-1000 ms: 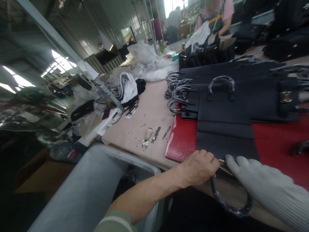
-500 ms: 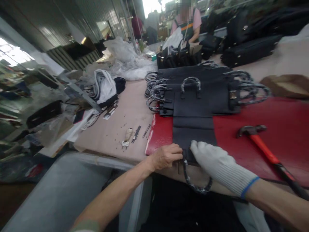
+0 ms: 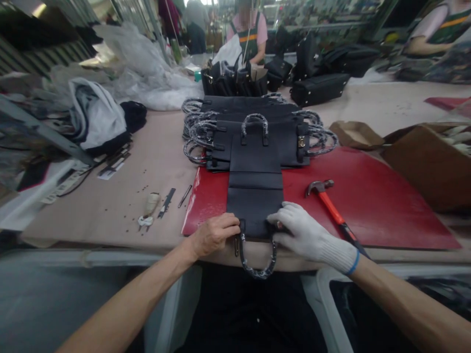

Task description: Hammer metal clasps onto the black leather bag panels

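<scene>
A flat black bag panel [image 3: 254, 196] lies on a red mat [image 3: 371, 201], its wrapped handle [image 3: 257, 262] hanging over the table's front edge. My bare left hand [image 3: 215, 234] grips the panel's near left corner beside the handle's left end. My right hand [image 3: 301, 230], in a white glove, presses on the panel's near right corner at the handle's other end. Behind the panel lies a stack of similar black panels [image 3: 253, 135] with wrapped handles.
A red-handled hammer [image 3: 333, 206] lies on the mat right of my gloved hand. Small tools [image 3: 162, 203] and loose rivets lie on the beige table left of the mat. Cardboard boxes [image 3: 423, 157] stand at right. A person [image 3: 250, 29] works at the far end among black bags.
The view has swung right and centred on the panel. Both hands have settled at the two ends of the handle on the panel's near edge. The hammer and boxes came into sight.
</scene>
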A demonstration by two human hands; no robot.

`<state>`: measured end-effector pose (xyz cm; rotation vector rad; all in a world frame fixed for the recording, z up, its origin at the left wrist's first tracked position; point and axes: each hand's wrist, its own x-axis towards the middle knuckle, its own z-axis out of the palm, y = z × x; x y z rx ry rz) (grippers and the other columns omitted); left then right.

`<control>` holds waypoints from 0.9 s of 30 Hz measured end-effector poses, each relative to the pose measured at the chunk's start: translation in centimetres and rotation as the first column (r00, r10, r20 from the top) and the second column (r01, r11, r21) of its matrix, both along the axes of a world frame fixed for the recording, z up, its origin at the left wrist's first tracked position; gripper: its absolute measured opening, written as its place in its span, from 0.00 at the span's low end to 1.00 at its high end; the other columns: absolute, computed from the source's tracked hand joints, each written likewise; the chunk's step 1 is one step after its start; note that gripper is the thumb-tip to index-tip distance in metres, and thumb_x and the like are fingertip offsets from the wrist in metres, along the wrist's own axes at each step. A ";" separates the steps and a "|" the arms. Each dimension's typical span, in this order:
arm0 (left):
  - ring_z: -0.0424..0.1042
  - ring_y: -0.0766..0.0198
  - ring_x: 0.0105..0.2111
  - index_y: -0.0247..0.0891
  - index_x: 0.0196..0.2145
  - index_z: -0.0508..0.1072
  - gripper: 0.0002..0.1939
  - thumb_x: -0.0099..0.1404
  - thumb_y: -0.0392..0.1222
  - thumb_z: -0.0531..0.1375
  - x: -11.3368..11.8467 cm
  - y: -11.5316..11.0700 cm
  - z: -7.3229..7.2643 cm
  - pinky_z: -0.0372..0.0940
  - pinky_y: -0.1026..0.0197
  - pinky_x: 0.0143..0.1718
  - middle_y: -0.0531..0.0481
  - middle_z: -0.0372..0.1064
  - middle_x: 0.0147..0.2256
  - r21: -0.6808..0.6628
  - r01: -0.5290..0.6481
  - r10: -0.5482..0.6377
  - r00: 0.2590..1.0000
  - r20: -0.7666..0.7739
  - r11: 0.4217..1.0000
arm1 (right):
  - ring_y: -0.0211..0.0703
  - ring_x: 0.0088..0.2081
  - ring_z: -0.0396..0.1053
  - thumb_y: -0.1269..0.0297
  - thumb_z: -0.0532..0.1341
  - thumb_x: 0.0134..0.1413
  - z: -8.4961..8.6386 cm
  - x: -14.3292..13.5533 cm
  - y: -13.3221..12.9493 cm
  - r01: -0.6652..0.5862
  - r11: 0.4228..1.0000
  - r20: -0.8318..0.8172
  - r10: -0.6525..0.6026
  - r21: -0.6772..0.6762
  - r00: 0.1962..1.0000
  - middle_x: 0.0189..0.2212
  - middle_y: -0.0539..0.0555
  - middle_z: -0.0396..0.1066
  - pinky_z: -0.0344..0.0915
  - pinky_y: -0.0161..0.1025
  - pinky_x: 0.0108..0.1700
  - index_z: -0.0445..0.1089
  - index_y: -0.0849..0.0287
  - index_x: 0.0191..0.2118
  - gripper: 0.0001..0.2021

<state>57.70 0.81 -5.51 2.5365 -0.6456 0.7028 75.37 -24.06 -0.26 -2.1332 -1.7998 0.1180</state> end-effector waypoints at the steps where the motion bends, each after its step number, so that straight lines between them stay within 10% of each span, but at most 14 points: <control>1: 0.75 0.58 0.42 0.34 0.41 0.76 0.18 0.70 0.23 0.48 0.0 0.0 0.0 0.76 0.53 0.47 0.40 0.75 0.42 -0.005 0.000 0.000 1.000 0.001 1.000 | 0.54 0.45 0.71 0.69 0.61 0.57 -1.0 -0.1 0.0 0.000 0.999 0.067 -0.002 0.032 0.998 0.40 0.59 0.76 0.64 0.58 0.60 0.74 0.61 0.51 0.17; 6: 0.74 0.60 0.42 0.35 0.41 0.76 0.19 0.70 0.23 0.48 0.0 -0.2 0.1 0.75 0.54 0.47 0.42 0.75 0.42 -0.005 -0.015 0.015 1.000 -0.022 1.000 | 0.54 0.47 0.72 0.76 0.54 0.61 -3.9 -0.5 0.3 -0.077 0.991 0.304 0.041 0.106 0.952 0.48 0.66 0.76 0.70 0.55 0.56 0.72 0.67 0.59 0.22; 12: 0.74 0.59 0.42 0.35 0.41 0.75 0.18 0.71 0.23 0.47 0.0 -0.1 0.1 0.75 0.54 0.47 0.42 0.75 0.42 -0.016 -0.007 0.007 0.999 -0.034 1.000 | 0.52 0.54 0.72 0.74 0.54 0.66 -2.9 0.9 -2.0 -0.376 0.923 0.285 0.339 0.085 0.896 0.51 0.60 0.77 0.66 0.58 0.64 0.74 0.61 0.58 0.19; 18: 0.75 0.59 0.42 0.35 0.40 0.75 0.18 0.70 0.22 0.48 -0.1 -0.3 0.2 0.76 0.53 0.48 0.42 0.75 0.42 0.003 -0.020 0.020 1.000 -0.022 1.000 | 0.61 0.66 0.62 0.74 0.54 0.62 -3.0 -0.2 -2.7 -0.376 0.927 0.281 0.361 -0.004 0.889 0.61 0.66 0.70 0.62 0.67 0.66 0.65 0.67 0.67 0.27; 27: 0.74 0.52 0.48 0.34 0.47 0.73 0.15 0.66 0.29 0.53 -0.6 -1.3 0.5 0.75 0.44 0.53 0.37 0.73 0.45 0.096 -0.073 0.083 0.992 -0.095 0.993 | 0.65 0.67 0.60 0.81 0.53 0.55 -5.8 -0.8 -2.2 -0.049 0.980 0.317 -0.016 0.194 0.948 0.62 0.67 0.69 0.66 0.67 0.63 0.66 0.61 0.68 0.34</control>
